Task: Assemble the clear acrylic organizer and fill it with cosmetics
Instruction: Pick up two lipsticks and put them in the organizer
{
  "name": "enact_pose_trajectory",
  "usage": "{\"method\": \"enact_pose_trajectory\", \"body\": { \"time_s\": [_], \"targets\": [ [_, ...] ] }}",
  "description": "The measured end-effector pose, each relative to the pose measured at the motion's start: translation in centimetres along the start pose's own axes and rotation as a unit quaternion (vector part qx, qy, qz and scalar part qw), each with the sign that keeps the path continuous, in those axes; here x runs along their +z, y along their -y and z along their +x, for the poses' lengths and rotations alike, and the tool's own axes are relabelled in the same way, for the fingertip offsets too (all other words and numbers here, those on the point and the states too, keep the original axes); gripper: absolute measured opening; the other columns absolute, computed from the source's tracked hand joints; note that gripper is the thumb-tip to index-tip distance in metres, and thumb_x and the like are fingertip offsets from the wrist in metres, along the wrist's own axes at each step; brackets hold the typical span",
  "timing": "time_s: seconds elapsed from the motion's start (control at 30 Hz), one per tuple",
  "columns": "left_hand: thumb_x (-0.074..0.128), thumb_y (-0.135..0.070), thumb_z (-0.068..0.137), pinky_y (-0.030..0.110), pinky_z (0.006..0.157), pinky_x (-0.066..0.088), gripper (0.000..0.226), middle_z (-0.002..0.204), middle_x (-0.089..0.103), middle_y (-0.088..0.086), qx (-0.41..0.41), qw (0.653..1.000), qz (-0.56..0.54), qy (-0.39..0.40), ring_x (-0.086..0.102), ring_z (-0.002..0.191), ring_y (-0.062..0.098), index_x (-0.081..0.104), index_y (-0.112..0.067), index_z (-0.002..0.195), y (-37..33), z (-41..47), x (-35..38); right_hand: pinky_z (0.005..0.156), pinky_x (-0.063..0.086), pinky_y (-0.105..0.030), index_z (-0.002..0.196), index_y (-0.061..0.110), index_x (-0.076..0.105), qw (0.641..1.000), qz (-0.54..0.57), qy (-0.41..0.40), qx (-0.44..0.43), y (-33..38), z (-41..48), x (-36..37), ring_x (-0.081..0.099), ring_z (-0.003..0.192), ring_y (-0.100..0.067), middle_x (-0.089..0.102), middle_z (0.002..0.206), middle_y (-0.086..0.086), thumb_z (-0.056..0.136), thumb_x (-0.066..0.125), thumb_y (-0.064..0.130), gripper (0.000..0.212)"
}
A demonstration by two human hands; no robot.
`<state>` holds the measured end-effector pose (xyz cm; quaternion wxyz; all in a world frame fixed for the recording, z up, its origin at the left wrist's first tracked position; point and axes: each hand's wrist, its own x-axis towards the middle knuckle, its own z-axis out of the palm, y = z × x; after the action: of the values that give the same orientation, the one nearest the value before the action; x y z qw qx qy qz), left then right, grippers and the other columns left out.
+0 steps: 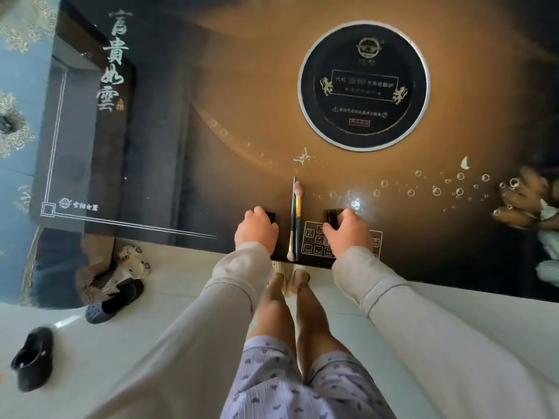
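As left hand (256, 229) and right hand (348, 235) grip black objects (270, 216) (330, 218), brushes (297, 214) lie on the glossy table (242, 86).

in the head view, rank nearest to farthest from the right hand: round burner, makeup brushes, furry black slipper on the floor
From the right hand:
1. makeup brushes, just left of it on the table
2. round burner, farther ahead on the table
3. furry black slipper, far left on the floor
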<state>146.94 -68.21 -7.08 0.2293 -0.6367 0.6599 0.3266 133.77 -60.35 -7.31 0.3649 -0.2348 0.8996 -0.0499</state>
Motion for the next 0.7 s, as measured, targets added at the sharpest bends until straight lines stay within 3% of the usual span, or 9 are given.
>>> {"method": "enact_pose_trajectory", "body": {
  "time_s": [0.1, 0.2, 0.4, 0.53, 0.7],
  "targets": [
    [0.048, -0.027, 0.092, 0.037, 0.077, 0.047, 0.032, 0.112, 0.06, 0.018, 0.006, 0.999, -0.034, 0.035, 0.059, 0.1, 0.036, 0.046, -0.003, 0.113, 1.3, -1.0, -0.6, 0.068, 0.038, -0.027, 0.101, 0.006, 0.056, 0.999, 0.041, 0.029, -0.021, -0.8, -1.3, -0.4, 0.061, 0.094, -0.031, 0.066, 0.104, -0.014, 0.084, 0.061, 0.024, 0.025],
    [0.052, -0.026, 0.091, 0.038, 0.081, 0.052, 0.031, 0.109, 0.063, 0.019, 0.005, 0.996, -0.073, 0.054, 0.062, 0.097, 0.035, 0.049, -0.004, 0.112, 3.4, -3.3, -0.8, 0.071, 0.038, -0.024, 0.104, 0.004, 0.058, 0.995, 0.08, 0.066, -0.014, -2.3, -3.3, -1.4, 0.059, 0.091, -0.025, 0.066, 0.108, -0.015, 0.085, 0.061, 0.019, 0.024],
    [0.056, -0.026, 0.089, 0.034, 0.081, 0.049, 0.024, 0.112, 0.066, 0.02, 0.011, 0.996, -0.05, 0.075, 0.061, 0.101, 0.036, 0.053, -0.007, 0.102, 7.6, -9.0, 0.0, 0.081, 0.043, -0.025, 0.111, 0.005, 0.059, 0.991, 0.097, 0.088, 0.014, -6.7, -7.9, -3.8, 0.06, 0.106, -0.029, 0.065, 0.115, -0.014, 0.085, 0.062, 0.018, 0.03],
    [0.057, -0.025, 0.087, 0.029, 0.081, 0.046, 0.016, 0.112, 0.067, 0.018, 0.017, 0.996, -0.042, 0.076, 0.061, 0.102, 0.033, 0.045, -0.015, 0.086, 9.5, -10.8, -0.1, 0.082, 0.044, -0.027, 0.11, 0.003, 0.06, 0.991, 0.107, 0.069, 0.047, -10.0, -10.1, -4.1, 0.06, 0.106, -0.03, 0.065, 0.116, -0.016, 0.084, 0.063, 0.018, 0.03],
    [0.057, -0.027, 0.088, 0.026, 0.084, 0.045, 0.014, 0.113, 0.068, 0.013, 0.027, 0.998, -0.003, 0.059, 0.06, 0.108, 0.029, 0.049, -0.016, 0.087, 10.1, -10.3, -2.0, 0.085, 0.044, -0.026, 0.113, 0.003, 0.061, 0.981, 0.163, 0.018, 0.101, -12.1, -11.8, -4.9, 0.06, 0.108, -0.029, 0.066, 0.117, -0.015, 0.083, 0.064, 0.017, 0.034]
  ]
}}
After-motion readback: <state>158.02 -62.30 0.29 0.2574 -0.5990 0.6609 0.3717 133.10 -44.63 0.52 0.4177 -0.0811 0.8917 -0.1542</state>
